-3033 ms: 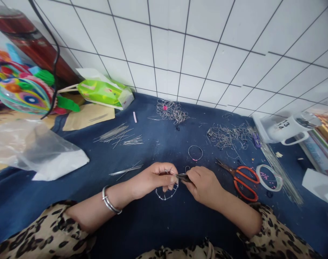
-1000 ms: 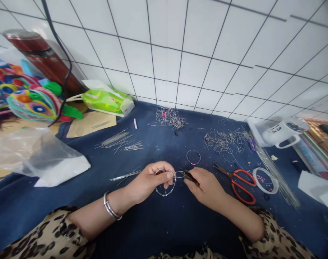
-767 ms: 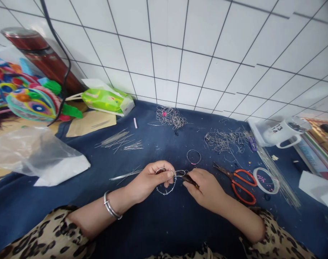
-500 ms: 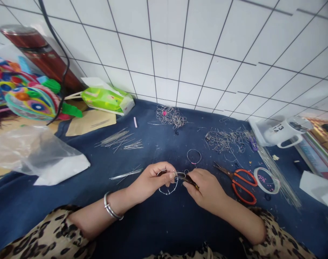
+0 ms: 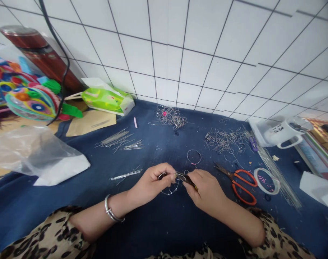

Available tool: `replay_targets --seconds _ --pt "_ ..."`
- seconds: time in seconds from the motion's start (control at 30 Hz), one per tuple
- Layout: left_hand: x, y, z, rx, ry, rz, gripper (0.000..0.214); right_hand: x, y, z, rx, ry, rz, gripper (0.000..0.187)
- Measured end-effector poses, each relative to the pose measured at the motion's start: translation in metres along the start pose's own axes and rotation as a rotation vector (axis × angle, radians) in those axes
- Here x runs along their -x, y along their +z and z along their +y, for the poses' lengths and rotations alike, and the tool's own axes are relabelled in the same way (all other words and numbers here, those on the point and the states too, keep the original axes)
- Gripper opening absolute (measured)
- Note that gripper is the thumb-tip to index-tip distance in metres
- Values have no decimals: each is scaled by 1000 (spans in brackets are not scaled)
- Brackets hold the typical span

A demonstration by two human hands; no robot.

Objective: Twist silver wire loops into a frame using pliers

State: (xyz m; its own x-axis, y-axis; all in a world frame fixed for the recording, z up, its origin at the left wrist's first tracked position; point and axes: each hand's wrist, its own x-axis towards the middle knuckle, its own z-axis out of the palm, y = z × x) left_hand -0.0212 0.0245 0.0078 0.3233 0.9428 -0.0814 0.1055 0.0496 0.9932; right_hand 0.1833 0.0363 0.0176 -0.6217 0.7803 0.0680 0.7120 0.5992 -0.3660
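Note:
Between thumb and fingers, my left hand (image 5: 160, 178) pinches a wire ring (image 5: 169, 194) that has small knots or twists spaced along it. My right hand (image 5: 205, 187) is wrapped round a pair of pliers (image 5: 190, 181) with dark handles. The jaws of the pliers meet the ring beside my left fingertips; the exact contact is too small to make out. Just beyond my right hand lies a thin wire hoop (image 5: 194, 157) with a few pink beads. Orange-handled scissors (image 5: 238, 181) rest to the right of that hand.
Loose straight wires (image 5: 126, 175) lie left of my hands. Tangled wire (image 5: 225, 141) and another tangle (image 5: 174, 118) sit toward the tiled wall. A round dish (image 5: 266, 180) holds pink beads. A white mug (image 5: 287, 133) stands at right, a plastic bag (image 5: 37, 151) at left.
The pliers have shifted slightly left, their jaws now closer to my left fingertips. The ring has tilted and moved a little to the right.

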Motion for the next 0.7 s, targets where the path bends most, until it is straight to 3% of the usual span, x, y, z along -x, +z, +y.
replay_targets --seconds 0.47,0.7 --pt "0 2 -2 -47 30 24 12 1 2 -1 -12 12 -14 18" --pt "0 1 0 -31 -20 20 11 1 3 0 26 -4 -11 20"
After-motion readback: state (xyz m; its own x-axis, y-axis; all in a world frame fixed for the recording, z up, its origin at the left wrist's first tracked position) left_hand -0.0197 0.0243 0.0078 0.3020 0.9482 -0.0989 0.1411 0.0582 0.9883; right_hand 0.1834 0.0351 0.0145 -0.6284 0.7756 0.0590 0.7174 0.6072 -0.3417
